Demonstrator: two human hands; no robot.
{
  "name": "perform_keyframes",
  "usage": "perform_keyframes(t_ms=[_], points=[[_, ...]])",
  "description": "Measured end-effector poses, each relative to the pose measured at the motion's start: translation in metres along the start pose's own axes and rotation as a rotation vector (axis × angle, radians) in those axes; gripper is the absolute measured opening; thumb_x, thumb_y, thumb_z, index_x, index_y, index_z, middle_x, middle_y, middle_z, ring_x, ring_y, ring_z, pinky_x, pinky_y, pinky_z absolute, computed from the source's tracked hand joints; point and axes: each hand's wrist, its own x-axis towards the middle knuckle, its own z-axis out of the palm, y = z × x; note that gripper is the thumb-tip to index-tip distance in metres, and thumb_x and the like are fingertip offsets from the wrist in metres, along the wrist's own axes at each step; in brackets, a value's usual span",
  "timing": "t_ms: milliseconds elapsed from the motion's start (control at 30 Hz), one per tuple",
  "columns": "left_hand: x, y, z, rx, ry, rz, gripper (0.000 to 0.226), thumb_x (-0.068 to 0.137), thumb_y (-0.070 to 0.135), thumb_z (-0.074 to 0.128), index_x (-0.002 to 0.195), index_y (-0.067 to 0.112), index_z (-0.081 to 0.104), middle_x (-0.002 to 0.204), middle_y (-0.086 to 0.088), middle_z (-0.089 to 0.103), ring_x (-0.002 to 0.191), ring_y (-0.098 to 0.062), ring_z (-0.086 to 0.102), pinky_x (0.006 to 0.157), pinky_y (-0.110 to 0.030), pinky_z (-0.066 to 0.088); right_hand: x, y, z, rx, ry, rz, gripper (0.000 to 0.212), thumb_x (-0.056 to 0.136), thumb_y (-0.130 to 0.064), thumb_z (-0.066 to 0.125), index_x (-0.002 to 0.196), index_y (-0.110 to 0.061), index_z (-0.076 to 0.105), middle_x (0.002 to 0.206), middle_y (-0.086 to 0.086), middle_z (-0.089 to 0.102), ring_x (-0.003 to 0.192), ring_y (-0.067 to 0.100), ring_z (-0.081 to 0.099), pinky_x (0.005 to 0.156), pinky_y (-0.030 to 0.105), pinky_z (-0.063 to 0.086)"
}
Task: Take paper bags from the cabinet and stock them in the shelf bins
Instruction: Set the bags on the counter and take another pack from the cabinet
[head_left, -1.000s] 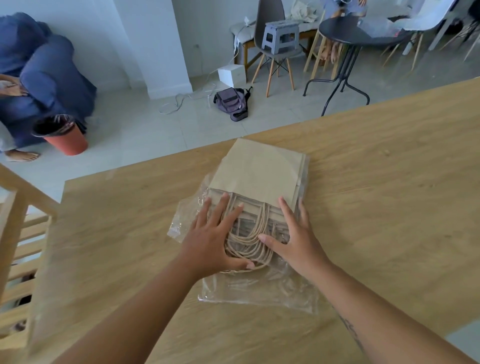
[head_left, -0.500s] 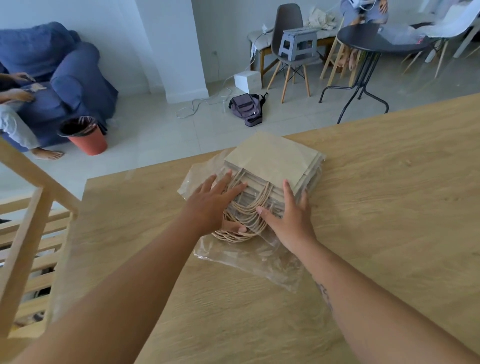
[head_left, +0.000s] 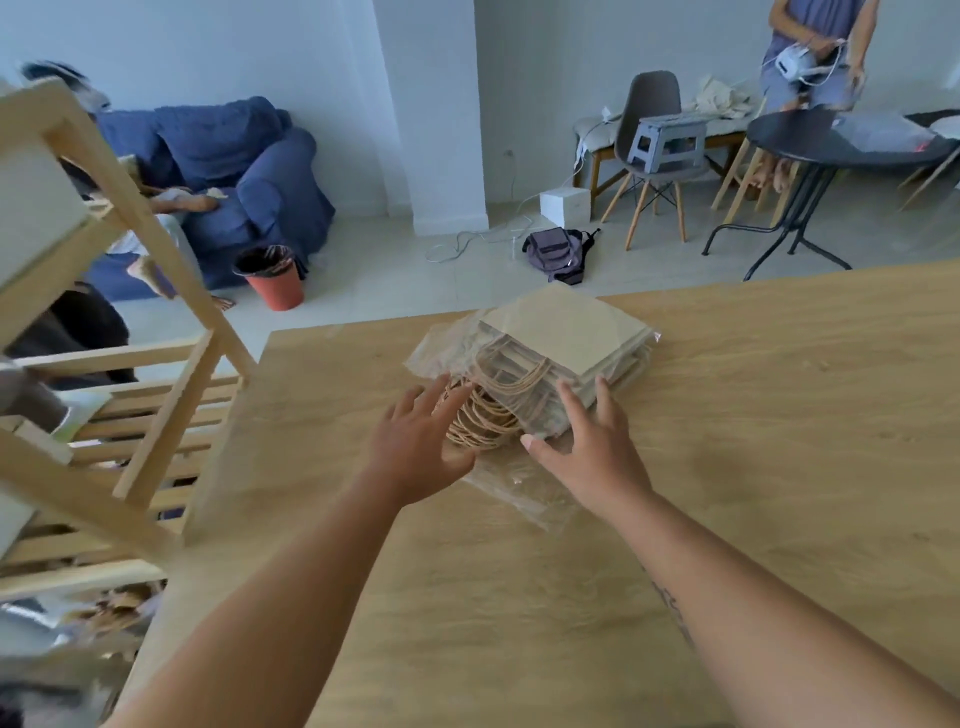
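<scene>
Stack of paper bags (head_left: 566, 338) lies flat on the bench (head_left: 753, 467), half out of a clear plastic sleeve (head_left: 524, 499). It sits straight ahead of you, towards the far edge.

Long axis runs near-left to far-right. The twine handles (head_left: 488, 415) are on the near-left end facing you and the folded bottoms point away.

Left hand (head_left: 415, 447): fingers (head_left: 435, 388) straight and spread wide, holding nothing. The tips are at the handle bundle. The picture is blurred there, so I can't tell if they touch it or hover.

Right hand (head_left: 587, 447): fingers (head_left: 569, 402) also straight and splayed, lying on the sleeve at the stack's near-right corner. The thumb is out towards the handles. It grips nothing.

Both hands are at the handle end, about equally near, and the stack runs away from your fingertips between them. My read is that the next step is to get the bags clear of the sleeve, so pull along the long axis towards you, not sideways. The sleeve is loose and slippery and will probably drag along unless one hand pins it.

The wooden shelf (head_left: 130, 364) stands off the bench's left edge, well apart from the stack, so the left hand is on the delivery side. No bags are in the bins from what I can see. The lower shelf is too blurred to judge.
</scene>
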Motion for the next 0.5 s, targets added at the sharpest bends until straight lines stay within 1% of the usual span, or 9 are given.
perform_keyframes(t_ms=[67, 133, 233, 300, 367, 433, 500], points=[[-0.028, 0.011, 0.003, -0.016, 0.024, -0.075, 0.079, 0.087, 0.058, 0.053, 0.155, 0.035, 0.018, 0.164, 0.003, 0.020, 0.146, -0.026, 0.022, 0.115, -0.045, 0.029, -0.015, 0.003, 0.001, -0.039, -0.013, -0.071, 0.083, 0.086, -0.065, 0.054, 0.154, -0.037, 0.016, 0.164, 0.001, -0.008, 0.150, 0.028, 0.003, 0.112, 0.044, 0.031], [-0.060, 0.024, 0.008, -0.039, 0.031, -0.155, 0.075, 0.088, 0.055, 0.054, 0.153, 0.030, 0.027, 0.158, 0.003, 0.032, 0.143, -0.023, 0.029, 0.111, -0.042, 0.034, -0.033, 0.007, 0.006, -0.061, -0.026, -0.124, 0.079, 0.087, -0.058, 0.058, 0.153, -0.036, 0.020, 0.164, 0.002, -0.003, 0.148, 0.029, 0.009, 0.109, 0.043, 0.035], [-0.111, 0.044, 0.026, -0.074, 0.031, -0.278, 0.068, 0.088, 0.052, 0.056, 0.148, 0.025, 0.037, 0.151, 0.006, 0.043, 0.137, -0.021, 0.038, 0.106, -0.040, 0.038, -0.064, 0.016, 0.019, -0.084, -0.062, -0.191, 0.072, 0.088, -0.049, 0.059, 0.151, -0.033, 0.027, 0.162, 0.006, 0.009, 0.144, 0.030, 0.018, 0.107, 0.042, 0.037], [-0.146, 0.056, 0.041, -0.108, 0.004, -0.350, 0.066, 0.089, 0.051, 0.055, 0.148, 0.026, 0.038, 0.152, 0.006, 0.044, 0.137, -0.020, 0.040, 0.107, -0.041, 0.038, -0.088, 0.022, 0.029, -0.110, -0.091, -0.232, 0.067, 0.089, -0.048, 0.058, 0.149, -0.030, 0.033, 0.159, 0.006, 0.021, 0.141, 0.028, 0.024, 0.108, 0.040, 0.036], [-0.179, 0.066, 0.053, -0.144, -0.040, -0.412, 0.064, 0.092, 0.050, 0.052, 0.149, 0.027, 0.036, 0.155, 0.006, 0.039, 0.140, -0.019, 0.036, 0.110, -0.041, 0.036, -0.112, 0.028, 0.037, -0.148, -0.154, -0.295, 0.063, 0.091, -0.049, 0.054, 0.148, -0.029, 0.036, 0.155, 0.004, 0.030, 0.138, 0.027, 0.028, 0.109, 0.038, 0.033], [-0.210, 0.073, 0.063, -0.171, -0.076, -0.450, 0.061, 0.094, 0.050, 0.049, 0.150, 0.028, 0.035, 0.158, 0.006, 0.033, 0.144, -0.019, 0.030, 0.113, -0.041, 0.033, -0.134, 0.035, 0.046, -0.205, -0.249, -0.348, 0.061, 0.093, -0.051, 0.048, 0.149, -0.031, 0.036, 0.156, 0.001, 0.030, 0.140, 0.025, 0.025, 0.113, 0.038, 0.029], [-0.236, 0.076, 0.072, -0.171, -0.072, -0.475, 0.059, 0.096, 0.051, 0.045, 0.150, 0.030, 0.035, 0.161, 0.007, 0.028, 0.148, -0.019, 0.022, 0.117, -0.041, 0.026, -0.155, 0.042, 0.057, -0.261, -0.305, -0.385, 0.059, 0.094, -0.054, 0.045, 0.148, -0.033, 0.036, 0.158, 0.002, 0.028, 0.144, 0.028, 0.021, 0.117, 0.041, 0.022]])
